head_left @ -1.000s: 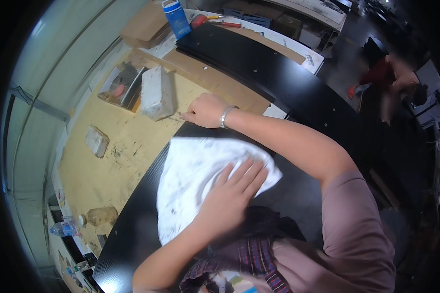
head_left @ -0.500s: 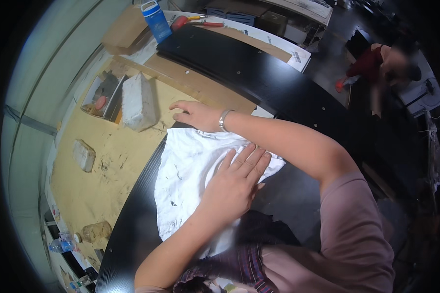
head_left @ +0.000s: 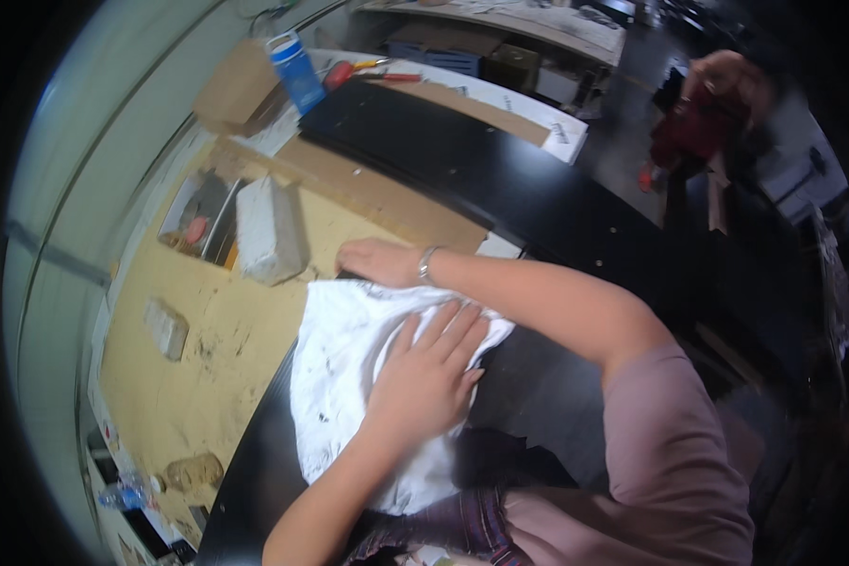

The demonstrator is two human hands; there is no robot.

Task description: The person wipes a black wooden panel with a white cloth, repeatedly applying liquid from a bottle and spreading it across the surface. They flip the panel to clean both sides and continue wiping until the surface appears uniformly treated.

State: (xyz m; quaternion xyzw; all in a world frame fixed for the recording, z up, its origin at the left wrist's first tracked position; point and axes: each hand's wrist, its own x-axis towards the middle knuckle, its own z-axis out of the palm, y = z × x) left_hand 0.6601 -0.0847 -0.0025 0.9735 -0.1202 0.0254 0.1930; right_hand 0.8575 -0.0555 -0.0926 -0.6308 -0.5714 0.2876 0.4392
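A white cloth [head_left: 335, 377] with dark smudges drapes over a long black panel [head_left: 255, 453], whose near end runs toward my body. My left hand [head_left: 427, 373] lies flat on the cloth, fingers stretched out and slightly apart. Beyond the cloth, my right hand [head_left: 379, 261], with a silver bracelet at its wrist, curls its fingers over the panel's far end. The fingertips are partly hidden there. Most of the panel under the cloth is covered.
A white wrapped block [head_left: 269, 229] and a smaller block [head_left: 166, 328] sit on the yellowish tabletop [head_left: 236, 377], near an open box [head_left: 198, 217]. More black panels [head_left: 462, 156] lie beyond. A blue bottle [head_left: 294, 74] stands at the back. Another person [head_left: 707, 113] is at far right.
My right hand's fingers, apart before, have curled down over the panel's end. My left hand stays flat on the cloth. The view has shifted, and the other person's posture has changed.
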